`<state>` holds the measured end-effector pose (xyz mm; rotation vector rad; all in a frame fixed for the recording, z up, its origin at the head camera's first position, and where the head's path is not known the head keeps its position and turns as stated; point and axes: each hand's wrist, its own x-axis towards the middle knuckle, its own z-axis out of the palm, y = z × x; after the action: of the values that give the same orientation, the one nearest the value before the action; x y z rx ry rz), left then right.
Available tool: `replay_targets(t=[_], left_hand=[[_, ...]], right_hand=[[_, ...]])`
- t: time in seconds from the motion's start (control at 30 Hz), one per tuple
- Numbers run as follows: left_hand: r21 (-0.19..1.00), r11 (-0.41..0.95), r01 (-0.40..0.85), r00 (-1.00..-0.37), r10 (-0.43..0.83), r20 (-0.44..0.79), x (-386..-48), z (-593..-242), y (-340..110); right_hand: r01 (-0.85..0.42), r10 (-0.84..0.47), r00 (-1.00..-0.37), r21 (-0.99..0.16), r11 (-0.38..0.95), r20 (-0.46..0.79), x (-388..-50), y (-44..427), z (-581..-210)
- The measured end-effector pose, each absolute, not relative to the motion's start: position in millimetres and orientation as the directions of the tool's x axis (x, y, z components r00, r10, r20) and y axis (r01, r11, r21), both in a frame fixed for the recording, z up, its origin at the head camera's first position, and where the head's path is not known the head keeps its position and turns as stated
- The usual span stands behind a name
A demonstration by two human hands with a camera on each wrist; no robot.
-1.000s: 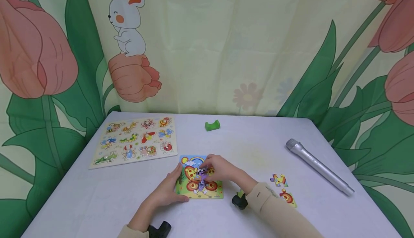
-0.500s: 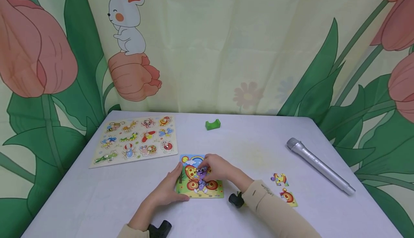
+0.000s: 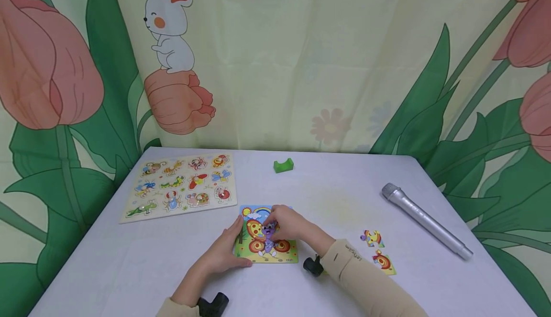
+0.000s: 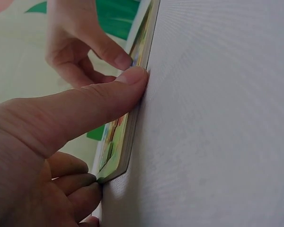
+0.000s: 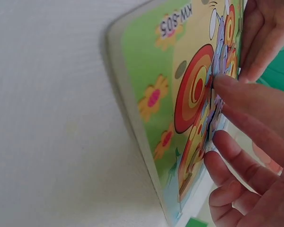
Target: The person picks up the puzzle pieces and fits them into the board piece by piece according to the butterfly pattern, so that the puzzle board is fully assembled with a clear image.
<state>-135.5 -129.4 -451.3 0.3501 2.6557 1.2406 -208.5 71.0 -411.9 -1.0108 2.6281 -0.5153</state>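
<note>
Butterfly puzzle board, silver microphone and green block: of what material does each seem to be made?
Butterfly puzzle board: probably wood or thick cardboard with a smooth printed face; its edge looks layered in the left wrist view.
Silver microphone: metal or metallic-coated plastic, from its body's sheen; the grainy head suggests mesh.
Green block: painted wood or plastic, evenly coloured; too small to tell.

A thin, brightly printed butterfly puzzle board (image 3: 280, 258) lies flat at lower centre, a purple insect-shaped piece (image 3: 269, 245) at its middle.
</note>
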Motion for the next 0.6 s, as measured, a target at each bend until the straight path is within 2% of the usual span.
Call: replay_targets(t=[0.33, 0.6], left_hand=[[0.763, 0.635, 0.122, -0.955, 0.284, -0.084, -135, -451, -129], [0.758, 0.64, 0.128, -0.955, 0.285, -0.08, -135, -452, -130]], right_hand=[[-0.584, -0.691, -0.714, -0.446, 0.679, -0.117, -208, 73, -415], [-0.514, -0.701, -0.707, -0.614, 0.598, -0.091, -212, 87, -411]])
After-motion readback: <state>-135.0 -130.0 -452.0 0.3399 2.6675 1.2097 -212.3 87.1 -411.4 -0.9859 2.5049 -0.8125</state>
